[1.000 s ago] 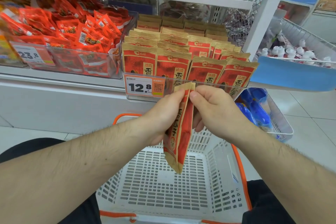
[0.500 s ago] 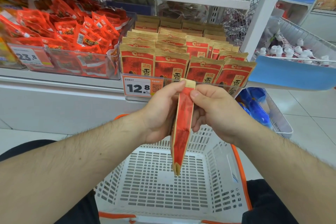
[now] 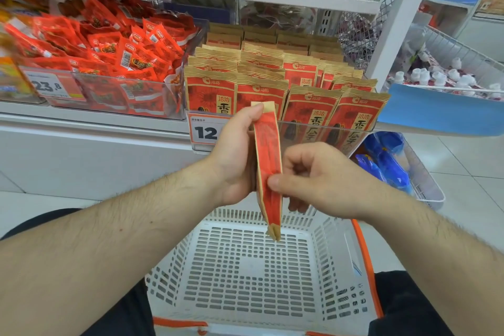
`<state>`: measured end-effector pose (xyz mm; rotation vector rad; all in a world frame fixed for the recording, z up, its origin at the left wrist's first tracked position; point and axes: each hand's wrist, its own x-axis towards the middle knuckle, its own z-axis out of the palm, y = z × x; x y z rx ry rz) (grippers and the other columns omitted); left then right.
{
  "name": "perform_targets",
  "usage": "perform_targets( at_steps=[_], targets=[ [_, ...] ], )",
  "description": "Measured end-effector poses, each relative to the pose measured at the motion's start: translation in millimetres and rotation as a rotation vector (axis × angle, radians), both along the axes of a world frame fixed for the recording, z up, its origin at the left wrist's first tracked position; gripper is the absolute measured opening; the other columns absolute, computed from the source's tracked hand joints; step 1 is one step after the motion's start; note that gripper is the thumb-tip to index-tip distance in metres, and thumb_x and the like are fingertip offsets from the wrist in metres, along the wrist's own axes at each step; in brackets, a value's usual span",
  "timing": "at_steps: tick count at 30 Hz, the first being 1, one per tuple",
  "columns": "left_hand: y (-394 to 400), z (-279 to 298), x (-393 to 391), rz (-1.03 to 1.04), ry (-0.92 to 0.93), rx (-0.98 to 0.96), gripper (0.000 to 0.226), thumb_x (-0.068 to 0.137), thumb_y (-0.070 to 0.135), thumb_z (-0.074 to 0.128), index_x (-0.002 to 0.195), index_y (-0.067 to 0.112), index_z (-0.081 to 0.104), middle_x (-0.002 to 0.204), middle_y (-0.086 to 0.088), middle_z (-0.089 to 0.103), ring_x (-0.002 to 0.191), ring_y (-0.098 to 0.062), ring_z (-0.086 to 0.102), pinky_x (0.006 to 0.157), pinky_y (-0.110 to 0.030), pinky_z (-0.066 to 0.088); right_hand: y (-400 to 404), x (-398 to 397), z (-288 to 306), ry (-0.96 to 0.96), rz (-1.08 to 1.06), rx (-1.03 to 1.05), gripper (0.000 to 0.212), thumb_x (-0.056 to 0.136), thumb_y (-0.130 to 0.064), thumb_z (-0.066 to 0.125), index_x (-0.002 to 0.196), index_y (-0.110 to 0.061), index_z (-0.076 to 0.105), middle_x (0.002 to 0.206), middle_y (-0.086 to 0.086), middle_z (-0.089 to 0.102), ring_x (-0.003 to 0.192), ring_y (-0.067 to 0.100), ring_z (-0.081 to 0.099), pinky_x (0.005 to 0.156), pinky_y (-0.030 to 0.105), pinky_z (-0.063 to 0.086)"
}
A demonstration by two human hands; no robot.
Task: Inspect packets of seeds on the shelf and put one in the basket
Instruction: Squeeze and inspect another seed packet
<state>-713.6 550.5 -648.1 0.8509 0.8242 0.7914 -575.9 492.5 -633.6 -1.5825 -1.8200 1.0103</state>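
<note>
Both forearms reach forward from the bottom corners and meet over the basket (image 3: 338, 267), the hands close together on one seed packet (image 3: 268, 169). The packet hangs upright and edge-on to the camera, its tan top seal level with the shelf's front lip and its bottom seal dangling above the basket's far rim, clear of the floor of it. The left hand (image 3: 236, 161) holds the packet's upper half: the thumb runs up along the near edge to just under the top seal, and the fingers wrap behind, out of sight. The right hand (image 3: 316, 180) sits lower, back of the hand up, its thumb tip pressing the packet's red face about halfway down while the curled fingers tuck behind the far side. The wrists are roughly level, with the right one bent inward. Behind the hands, rows of matching packets (image 3: 308, 106) stand upright in a clear bin on the shelf (image 3: 90, 120), with a price tag (image 3: 204, 129) partly covered by the left hand. A bin of red snack bags (image 3: 109, 63) sits to the left.
</note>
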Motion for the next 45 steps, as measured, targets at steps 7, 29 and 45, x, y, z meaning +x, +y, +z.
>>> perform_targets(
  at_steps=[7,29,45],
  targets=[
    [6,3,-2,0.126,0.000,-0.012,0.042,0.091,0.055,0.046,0.071,0.018,0.049,0.060,0.000,0.045,0.048,-0.013,0.044,0.060,-0.030,0.034,-1,-2,3,-0.103,0.112,-0.118,0.029,0.093,-0.019,0.066,0.075,0.004,0.067,0.069,0.011,0.073,0.064,0.017,0.072,0.068,0.040,0.061],
    [7,0,-8,0.023,-0.326,-0.156,0.072,0.086,0.065,0.038,0.117,0.003,0.055,0.085,-0.016,0.059,0.073,-0.028,0.057,0.074,-0.035,0.050,10,9,-7,0.112,-0.119,-0.298,0.061,0.073,-0.068,0.068,0.095,-0.013,0.052,0.076,0.002,0.063,0.056,0.013,0.053,0.051,0.028,0.038],
    [4,-7,-3,0.189,0.052,0.177,0.035,0.108,0.034,0.033,0.114,0.018,0.064,0.102,-0.009,0.076,0.092,-0.026,0.074,0.078,-0.041,0.062,15,2,-19,-0.029,-0.280,0.013,0.031,0.081,-0.055,0.068,0.101,-0.032,0.070,0.084,-0.011,0.074,0.068,0.006,0.066,0.062,0.030,0.050]
  ],
)
